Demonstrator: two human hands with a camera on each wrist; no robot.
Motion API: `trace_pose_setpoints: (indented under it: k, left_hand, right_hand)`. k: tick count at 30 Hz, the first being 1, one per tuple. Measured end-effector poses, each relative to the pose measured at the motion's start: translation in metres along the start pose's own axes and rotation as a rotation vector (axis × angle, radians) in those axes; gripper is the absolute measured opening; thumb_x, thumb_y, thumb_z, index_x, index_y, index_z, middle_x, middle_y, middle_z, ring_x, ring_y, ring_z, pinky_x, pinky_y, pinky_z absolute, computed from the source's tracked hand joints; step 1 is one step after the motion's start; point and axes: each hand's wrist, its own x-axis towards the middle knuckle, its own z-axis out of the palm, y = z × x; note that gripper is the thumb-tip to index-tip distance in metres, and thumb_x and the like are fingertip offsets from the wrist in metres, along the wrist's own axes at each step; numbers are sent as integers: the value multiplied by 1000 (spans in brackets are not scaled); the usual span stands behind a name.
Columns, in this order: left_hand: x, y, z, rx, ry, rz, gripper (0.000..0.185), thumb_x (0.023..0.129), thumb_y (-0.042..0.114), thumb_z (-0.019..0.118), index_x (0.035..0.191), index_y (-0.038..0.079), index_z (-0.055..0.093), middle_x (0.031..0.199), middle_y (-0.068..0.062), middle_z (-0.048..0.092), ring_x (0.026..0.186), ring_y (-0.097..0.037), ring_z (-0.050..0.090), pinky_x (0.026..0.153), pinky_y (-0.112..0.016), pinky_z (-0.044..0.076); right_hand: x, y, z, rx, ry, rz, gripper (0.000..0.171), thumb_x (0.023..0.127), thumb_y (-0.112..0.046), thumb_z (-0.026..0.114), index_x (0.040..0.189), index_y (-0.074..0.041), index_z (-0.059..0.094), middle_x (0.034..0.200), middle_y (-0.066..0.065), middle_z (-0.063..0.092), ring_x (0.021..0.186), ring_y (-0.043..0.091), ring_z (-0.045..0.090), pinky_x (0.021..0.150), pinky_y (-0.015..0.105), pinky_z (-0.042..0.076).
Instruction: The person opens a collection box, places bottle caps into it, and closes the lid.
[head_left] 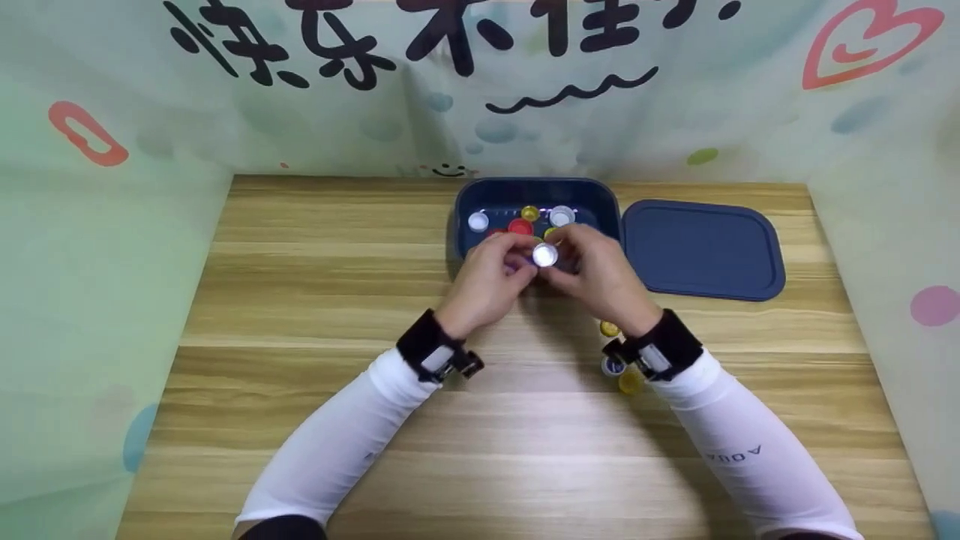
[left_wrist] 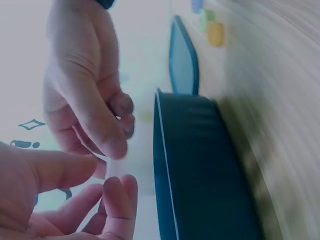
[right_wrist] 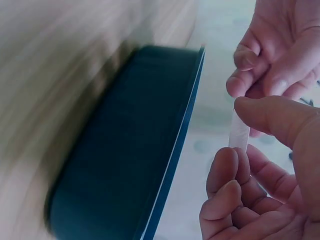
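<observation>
A round white bottle cap (head_left: 545, 255) is held up between the two hands, over the front rim of a dark blue box (head_left: 462, 196). My right hand (head_left: 604, 271) pinches the cap between thumb and finger; the right wrist view shows the cap's ribbed side (right_wrist: 239, 134) edge-on. From the other side, my left hand (head_left: 487, 283) holds it with thumb and fingertips. Inside the box lie several caps, among them a white cap (head_left: 478, 221), a red cap (head_left: 520, 227), a gold cap (head_left: 529, 213) and a larger white cap (head_left: 562, 216). The hands hide part of the contents.
Right of the box lies its flat blue lid (head_left: 705, 249). Beneath the right wrist, on the wooden table (head_left: 315, 300), are a gold cap (head_left: 609, 328), a dark-faced cap (head_left: 613, 367) and a yellow cap (head_left: 630, 382). A printed cloth (head_left: 337, 127) hangs behind the table.
</observation>
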Motion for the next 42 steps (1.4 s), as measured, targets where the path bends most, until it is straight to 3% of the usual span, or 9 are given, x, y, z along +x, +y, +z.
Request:
trace_pose_setpoints:
  k: [7, 13, 20, 26, 31, 35, 42]
  left_hand:
    - [19, -2, 13, -189, -21, -27, 35, 103, 1, 65, 137, -5, 59, 136, -16, 64, 116, -24, 70, 95, -28, 57]
    - [27, -4, 20, -164, -40, -52, 34, 106, 6, 61, 138, -3, 58, 137, -16, 64, 119, -24, 68, 99, -28, 55]
    - [29, -6, 24, -171, -52, -38, 42, 106, 8, 60, 145, -5, 52, 147, -20, 57, 133, -30, 61, 106, -28, 52]
    - [17, -2, 26, -92, -2, 46, 43, 102, 6, 64, 144, -1, 55, 144, -13, 59, 126, -25, 62, 99, -27, 55]
    - [0, 5, 35, -29, -21, 133, 42, 98, 5, 71, 138, 3, 61, 135, -11, 62, 111, -20, 63, 91, -29, 56]
    - [-16, 12, 48, 22, -121, 164, 35, 96, 8, 75, 130, 6, 66, 124, -8, 65, 103, -16, 61, 87, -23, 53]
    - [-43, 11, 81, 137, -321, 201, 18, 99, 16, 76, 116, 10, 71, 109, 0, 68, 92, -8, 61, 79, -17, 52]
  right_hand:
    - [5, 16, -9, -31, -20, 134, 33, 95, -15, 81, 121, -1, 69, 104, 12, 70, 93, 25, 66, 81, 39, 55]
    - [7, 26, -10, -55, -43, 199, 28, 100, -15, 71, 124, -1, 72, 105, 11, 74, 92, 25, 68, 80, 41, 57]
    - [3, 28, -12, -103, -26, 181, 35, 100, -10, 62, 132, 1, 70, 109, 14, 76, 106, 32, 60, 101, 58, 33]
    - [-14, 25, -26, -94, 21, 160, 37, 99, -9, 67, 135, 1, 68, 115, 15, 75, 109, 33, 58, 101, 57, 32]
    - [-41, 24, -44, -95, 43, 105, 32, 99, -8, 70, 130, 2, 69, 114, 15, 73, 106, 33, 63, 99, 55, 43]
    - [-68, 24, -55, -97, 33, 88, 30, 98, -7, 73, 126, 2, 70, 112, 15, 72, 102, 33, 66, 91, 51, 54]
    - [-109, 25, -61, -157, -59, 91, 32, 94, -4, 77, 123, 4, 69, 108, 16, 71, 92, 31, 66, 79, 49, 58]
